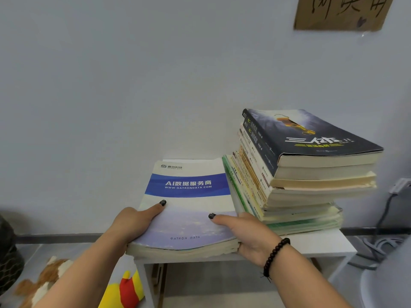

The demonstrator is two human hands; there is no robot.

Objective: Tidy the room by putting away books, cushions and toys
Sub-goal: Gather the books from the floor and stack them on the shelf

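I see both hands gripping a thin stack of books topped by a blue-and-white booklet (188,205), lying flat on the white table (322,245), its near edge overhanging the front. My left hand (133,223) holds the stack's left side, thumb on the cover, fingers curled under and hidden. My right hand (251,234) clamps the right near corner, thumb on top, the other fingers below out of sight; beaded bracelet (275,254) on that wrist. Just right of the booklet, touching it, sits a tall leaning pile of books (295,192) with a dark-covered novel (311,132) on top. Down on the floor to the left: a yellow-red plush toy (126,290) and a brown-white plush (44,278). Cardboard sign (340,12) on the wall.
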